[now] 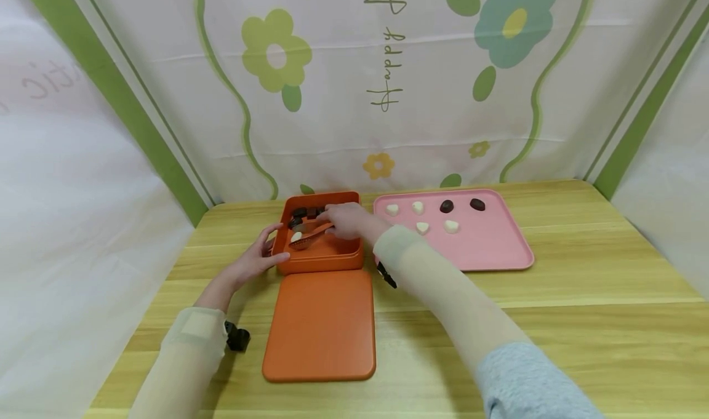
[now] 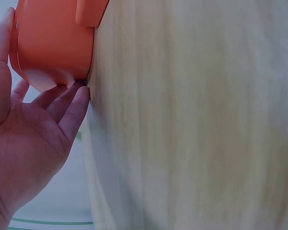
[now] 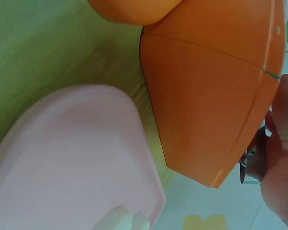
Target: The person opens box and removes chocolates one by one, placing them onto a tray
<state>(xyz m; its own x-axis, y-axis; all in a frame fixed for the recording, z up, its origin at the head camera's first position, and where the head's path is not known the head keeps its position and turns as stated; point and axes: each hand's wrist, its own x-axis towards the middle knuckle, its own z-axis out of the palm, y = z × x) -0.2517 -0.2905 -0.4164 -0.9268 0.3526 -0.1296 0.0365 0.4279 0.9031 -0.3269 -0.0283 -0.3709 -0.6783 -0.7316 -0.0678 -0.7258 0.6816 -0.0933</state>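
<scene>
An orange box (image 1: 318,264) holds several dark chocolate-like pieces (image 1: 300,213) and a white piece (image 1: 296,237). My right hand (image 1: 348,220) reaches over the box and grips the handle of an orange slotted spoon (image 1: 312,237). The spoon's head lies low in the box, right at the white piece. My left hand (image 1: 256,260) rests against the box's left side, its thumb at the near rim. In the left wrist view, the extended fingers (image 2: 73,112) touch the outside of the box wall (image 2: 55,43).
An orange lid (image 1: 321,327) lies flat in front of the box. To the right, a pink tray (image 1: 487,247) carries several white heart-shaped pieces (image 1: 451,226) and two dark pieces (image 1: 446,206). A printed white curtain (image 1: 343,123) hangs behind the wooden table (image 1: 581,271).
</scene>
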